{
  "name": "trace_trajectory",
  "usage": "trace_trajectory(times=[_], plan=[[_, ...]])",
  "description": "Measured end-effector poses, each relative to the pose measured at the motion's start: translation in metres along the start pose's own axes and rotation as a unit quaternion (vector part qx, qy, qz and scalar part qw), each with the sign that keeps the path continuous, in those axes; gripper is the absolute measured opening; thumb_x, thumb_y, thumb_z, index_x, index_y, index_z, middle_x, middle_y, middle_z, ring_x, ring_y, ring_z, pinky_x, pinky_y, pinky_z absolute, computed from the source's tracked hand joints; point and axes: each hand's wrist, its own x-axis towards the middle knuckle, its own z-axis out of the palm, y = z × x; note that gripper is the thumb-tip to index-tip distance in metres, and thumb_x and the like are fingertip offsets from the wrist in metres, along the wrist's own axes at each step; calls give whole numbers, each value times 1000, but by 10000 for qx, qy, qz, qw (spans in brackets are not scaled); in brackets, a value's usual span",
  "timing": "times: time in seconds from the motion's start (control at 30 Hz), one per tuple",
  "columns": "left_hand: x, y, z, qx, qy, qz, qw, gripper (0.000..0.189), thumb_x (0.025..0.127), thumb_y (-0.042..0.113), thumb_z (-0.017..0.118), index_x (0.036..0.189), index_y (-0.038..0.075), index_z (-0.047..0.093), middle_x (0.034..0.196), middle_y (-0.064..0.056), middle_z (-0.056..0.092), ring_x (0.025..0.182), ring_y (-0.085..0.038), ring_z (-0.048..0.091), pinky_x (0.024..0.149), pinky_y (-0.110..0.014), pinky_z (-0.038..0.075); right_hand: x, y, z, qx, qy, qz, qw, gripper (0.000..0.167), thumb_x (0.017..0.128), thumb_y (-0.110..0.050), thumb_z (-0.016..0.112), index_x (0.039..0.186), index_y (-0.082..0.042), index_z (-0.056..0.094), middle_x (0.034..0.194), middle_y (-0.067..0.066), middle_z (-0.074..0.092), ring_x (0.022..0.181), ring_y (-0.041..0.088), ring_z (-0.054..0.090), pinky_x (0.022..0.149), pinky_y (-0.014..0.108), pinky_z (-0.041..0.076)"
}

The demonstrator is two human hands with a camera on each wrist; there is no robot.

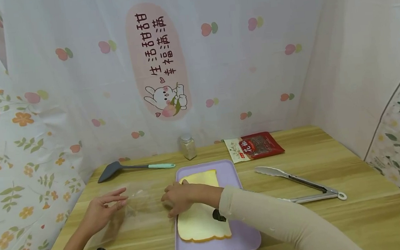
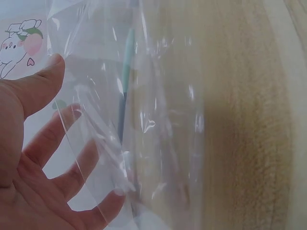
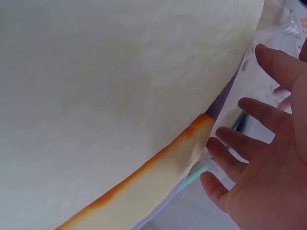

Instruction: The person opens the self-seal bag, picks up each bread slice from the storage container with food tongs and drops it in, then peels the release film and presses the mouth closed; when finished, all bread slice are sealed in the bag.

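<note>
A sheet of clear plastic film point(image 1: 140, 201), possibly a bag, lies between the two hands on the table's left part. My left hand point(image 1: 98, 213) is at its left side with fingers spread; in the left wrist view the fingers point(image 2: 86, 160) show against and through the film point(image 2: 148, 124). Fingers apart, my right hand point(image 1: 179, 198) reaches over the left edge of the bread point(image 1: 204, 220) near the film's right end. The bread, pale with an orange-brown crust, lies on a lilac tray point(image 1: 244, 240). From the right wrist, the fingertips point(image 3: 225, 134) appear beside the bread's edge point(image 3: 120, 187).
At the back left lies a spatula point(image 1: 136, 167) with a mint handle. A small glass jar point(image 1: 188, 146) stands behind the tray, and a red-and-white spice packet point(image 1: 255, 146) lies to its right. Opened metal tongs point(image 1: 308, 183) rest right of the tray. Printed curtains point(image 1: 251, 57) surround the table.
</note>
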Motion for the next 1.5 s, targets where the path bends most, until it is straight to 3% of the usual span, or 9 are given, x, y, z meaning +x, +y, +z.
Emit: trace_trajectory(times=[0.1,0.17,0.4,0.9,1.13,1.2,1.3,1.4,1.5], plan=[[-1,0,1,5,-52,5,10000,17,90,10,73,105,4,78,131,-19,62,116,-31,60,81,-58,52,-2,0,2,64,46,-73,9999,54,93,-49,66,142,-29,55,152,-2,42,135,22,39,100,43,36],[-2,-1,2,58,-42,30,10000,17,90,10,73,105,5,78,131,-18,63,116,-29,60,81,-55,53,-2,0,3,96,62,-125,9999,54,93,-49,66,142,-29,55,152,-2,42,135,22,40,100,43,36],[3,-1,-4,200,197,351,9990,16,88,10,75,102,5,79,127,-17,65,107,1,59,69,-25,50,-3,0,-6,58,133,-285,9995,56,93,-49,66,143,-28,54,153,-1,41,134,23,42,97,42,37],[7,-1,-7,80,140,375,9992,16,88,9,75,103,4,79,127,-20,64,108,14,51,60,-22,44,-25,9,-20,639,331,-543,9959,54,95,-43,65,144,-23,54,156,2,38,140,27,35,105,52,34],[5,-2,-7,36,6,314,9995,17,89,9,74,105,2,78,128,-20,64,110,17,47,61,-21,44,-19,4,-10,610,187,-601,9962,51,96,-43,64,143,-25,55,155,1,39,143,21,32,107,52,32],[5,-3,-6,107,-15,274,9996,17,90,9,74,105,3,78,129,-19,64,110,16,47,65,-23,46,-17,2,-8,505,97,-574,9970,51,96,-44,63,144,-26,54,155,0,39,142,21,33,106,50,33],[4,-3,-5,113,-17,232,9997,18,90,9,74,106,3,78,129,-18,64,111,15,47,76,-39,54,-14,0,-5,252,-11,-569,9981,51,97,-44,62,144,-27,54,155,0,40,139,22,37,103,46,34],[4,-4,-3,7,-36,209,9998,18,90,10,73,107,2,78,130,-19,63,112,15,46,82,-60,51,-11,0,-3,9,-71,-576,9983,49,98,-44,61,144,-28,54,153,-1,43,136,22,41,99,43,35],[4,-5,-1,-104,-67,225,9997,19,91,9,73,107,1,77,130,-19,63,113,14,46,83,-66,48,-11,1,0,2,-122,-547,9984,46,98,-44,61,141,-28,56,150,-1,46,134,20,43,98,44,35]])
